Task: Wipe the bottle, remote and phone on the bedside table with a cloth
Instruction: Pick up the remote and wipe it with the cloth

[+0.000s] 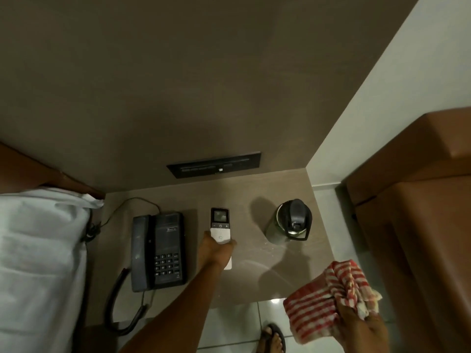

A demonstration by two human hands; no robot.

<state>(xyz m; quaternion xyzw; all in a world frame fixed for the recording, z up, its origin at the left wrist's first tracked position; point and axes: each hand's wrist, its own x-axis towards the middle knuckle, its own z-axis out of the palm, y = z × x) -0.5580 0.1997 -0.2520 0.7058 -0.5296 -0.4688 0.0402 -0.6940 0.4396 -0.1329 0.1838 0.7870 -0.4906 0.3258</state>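
A white remote [220,226] with a small screen lies in the middle of the brown bedside table [257,266]. My left hand [213,249] is closed around its lower half. A dark corded phone [158,250] sits to the left of the remote. At the table's right stands a dark bottle [290,221] with a black lid, seen from above. My right hand [356,327] holds a bunched red-and-white striped cloth [323,299] off the table's front right corner, apart from all three objects.
A bed with white linen [40,263] borders the table on the left. A brown wooden cabinet [418,225] stands on the right. A black switch panel [214,165] is set in the wall behind. Below the table are a tiled floor and my sandalled foot [272,338].
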